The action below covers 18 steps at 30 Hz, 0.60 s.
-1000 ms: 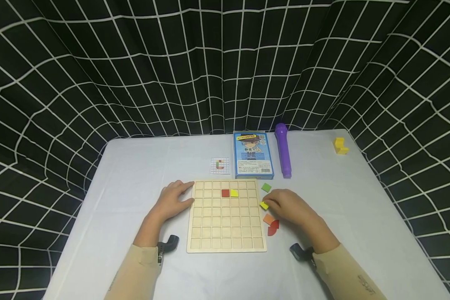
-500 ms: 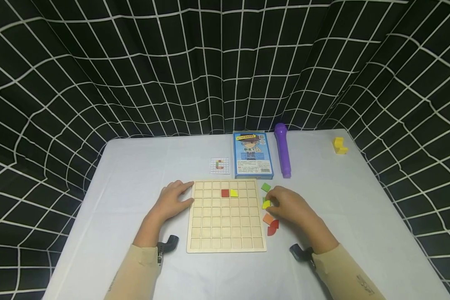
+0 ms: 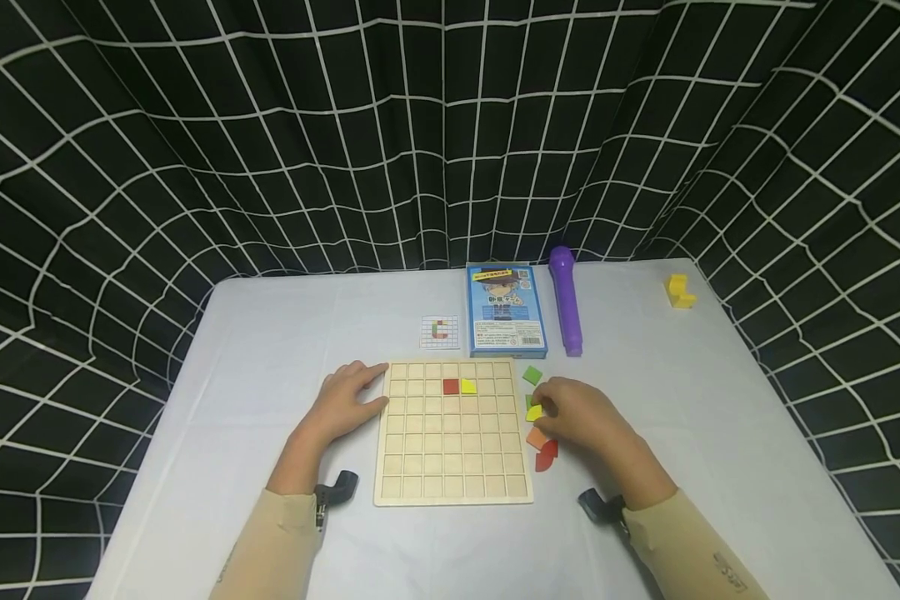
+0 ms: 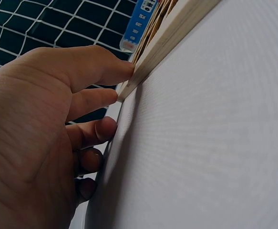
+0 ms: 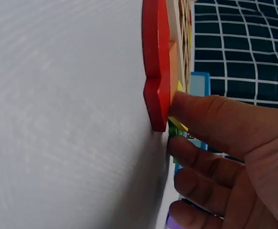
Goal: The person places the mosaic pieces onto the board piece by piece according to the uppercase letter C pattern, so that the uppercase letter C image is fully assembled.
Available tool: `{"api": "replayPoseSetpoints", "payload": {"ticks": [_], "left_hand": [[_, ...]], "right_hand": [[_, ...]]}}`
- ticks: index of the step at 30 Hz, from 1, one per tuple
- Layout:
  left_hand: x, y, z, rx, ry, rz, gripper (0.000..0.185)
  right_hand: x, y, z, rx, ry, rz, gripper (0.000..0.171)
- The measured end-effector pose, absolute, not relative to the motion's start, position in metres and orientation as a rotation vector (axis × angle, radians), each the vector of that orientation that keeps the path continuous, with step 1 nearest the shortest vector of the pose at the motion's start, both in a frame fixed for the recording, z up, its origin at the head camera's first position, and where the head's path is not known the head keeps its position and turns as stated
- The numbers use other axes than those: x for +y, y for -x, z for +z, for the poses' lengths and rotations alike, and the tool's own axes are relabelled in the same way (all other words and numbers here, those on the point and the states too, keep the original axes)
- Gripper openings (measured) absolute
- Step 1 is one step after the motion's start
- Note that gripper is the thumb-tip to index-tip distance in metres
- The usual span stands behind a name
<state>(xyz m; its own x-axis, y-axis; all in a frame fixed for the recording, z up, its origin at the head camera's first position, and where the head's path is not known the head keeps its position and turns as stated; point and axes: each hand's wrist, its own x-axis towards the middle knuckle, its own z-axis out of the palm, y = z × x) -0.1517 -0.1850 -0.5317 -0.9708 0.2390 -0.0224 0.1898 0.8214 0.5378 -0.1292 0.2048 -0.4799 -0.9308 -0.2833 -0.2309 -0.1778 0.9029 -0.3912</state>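
Observation:
A wooden grid board (image 3: 432, 450) lies on the table. Its upper cells hold a red square tile (image 3: 451, 387) and a yellow tile (image 3: 468, 387) with one rounded corner. Thumb and index finger of my left hand (image 3: 342, 402) touch the board's left edge; the other fingers are loosely bent. Right of the board, my right hand (image 3: 579, 412) pinches another yellow tile (image 3: 534, 413) with a curved edge, over a partly hidden green tile (image 3: 528, 401). In the right wrist view, the thumb (image 5: 200, 112) covers much of that yellow tile.
Right of the board lie a green tile (image 3: 532, 375), an orange tile (image 3: 537, 438) and red curved tiles (image 3: 545, 457). Behind it are a small pattern card (image 3: 439, 332), a blue box (image 3: 506, 312) and a purple microphone-shaped object (image 3: 566, 304). A yellow block (image 3: 680, 292) stands far right.
The pinched yellow tile has turned and shifted slightly right, with part of a green tile now showing behind it. My left hand and the board stay still.

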Motion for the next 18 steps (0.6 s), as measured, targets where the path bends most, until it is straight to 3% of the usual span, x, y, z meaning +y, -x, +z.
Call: {"api": "replayPoseSetpoints", "payload": {"ticks": [8, 18], "left_hand": [[-0.185, 0.152, -0.533, 2.925, -0.352, 0.845, 0.062], [-0.186, 0.152, -0.535, 2.922, -0.355, 0.854, 0.062]], "right_hand": [[0.202, 0.129, -0.474, 2.845, 0.354, -0.568, 0.029], [0.177, 0.135, -0.452, 2.873, 0.554, -0.892, 0.032]]}}
